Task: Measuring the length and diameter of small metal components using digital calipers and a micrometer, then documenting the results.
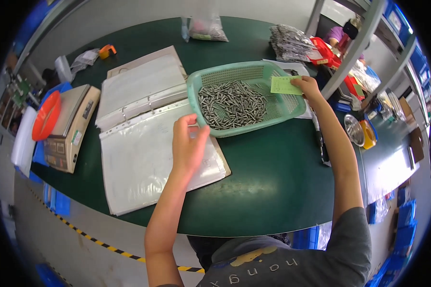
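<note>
A light green plastic basket (254,129) sits on the table, its left end overlapping an open ring binder. Many small grey metal pins (232,103) are heaped toward its left side. My right hand (309,88) pinches a light green paper slip (283,85) over the basket's right end. By the near left corner of the basket is my left hand (189,143), with fingers and thumb apart and nothing between them; whether it touches the rim I cannot tell. Beneath it lies the binder (143,162) with clear plastic sleeves.
At the left stands a scale (76,129) with a red-orange bowl (47,116). A clear bag (208,28) and a stack of packed bags (289,42) lie at the back. Shelf posts (354,50), a metal bowl (353,129) and another person (337,37) are at the right.
</note>
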The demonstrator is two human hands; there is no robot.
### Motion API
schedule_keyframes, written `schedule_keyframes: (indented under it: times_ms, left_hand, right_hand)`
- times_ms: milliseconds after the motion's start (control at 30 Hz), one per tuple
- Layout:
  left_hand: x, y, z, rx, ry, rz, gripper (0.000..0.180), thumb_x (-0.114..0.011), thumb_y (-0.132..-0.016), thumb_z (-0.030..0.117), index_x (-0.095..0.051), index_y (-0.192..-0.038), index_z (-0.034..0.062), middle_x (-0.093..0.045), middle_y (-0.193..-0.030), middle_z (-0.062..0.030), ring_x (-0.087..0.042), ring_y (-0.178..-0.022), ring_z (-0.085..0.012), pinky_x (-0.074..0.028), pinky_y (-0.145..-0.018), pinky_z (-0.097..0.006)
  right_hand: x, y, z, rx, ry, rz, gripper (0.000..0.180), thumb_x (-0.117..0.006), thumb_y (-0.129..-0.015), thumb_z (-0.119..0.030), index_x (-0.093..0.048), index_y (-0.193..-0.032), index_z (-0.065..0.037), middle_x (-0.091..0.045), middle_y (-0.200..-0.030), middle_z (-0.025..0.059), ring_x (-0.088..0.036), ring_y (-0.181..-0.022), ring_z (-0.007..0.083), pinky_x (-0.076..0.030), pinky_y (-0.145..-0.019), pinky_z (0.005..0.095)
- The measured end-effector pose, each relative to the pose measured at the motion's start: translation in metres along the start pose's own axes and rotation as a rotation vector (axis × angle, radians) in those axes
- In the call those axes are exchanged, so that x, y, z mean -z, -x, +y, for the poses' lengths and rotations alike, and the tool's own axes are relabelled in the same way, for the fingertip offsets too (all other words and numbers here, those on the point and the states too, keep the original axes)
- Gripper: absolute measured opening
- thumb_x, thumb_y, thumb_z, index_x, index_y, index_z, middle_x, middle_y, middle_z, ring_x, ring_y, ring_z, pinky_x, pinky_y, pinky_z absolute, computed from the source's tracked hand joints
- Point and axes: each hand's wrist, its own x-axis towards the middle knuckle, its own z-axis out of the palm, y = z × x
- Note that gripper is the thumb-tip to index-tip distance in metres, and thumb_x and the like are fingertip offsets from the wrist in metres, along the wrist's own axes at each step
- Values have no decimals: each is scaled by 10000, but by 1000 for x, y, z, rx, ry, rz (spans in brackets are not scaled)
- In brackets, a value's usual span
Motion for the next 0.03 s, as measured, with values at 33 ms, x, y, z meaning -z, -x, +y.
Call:
schedule_keyframes:
  times_ms: [33]
  left_hand:
    - [1, -7, -4, 201, 235, -50, 384, -606, -710, 206, -478, -1047, 71, -502, -1025, -58, -494, -921, -228, -394, -789, -357]
  right_hand:
    - [-2, 1, -3, 17, 76, -14, 286, -636, -672, -205, -619, -891, -22, -614, -819, 95, -582, -737, 152, -462, -613, 321]
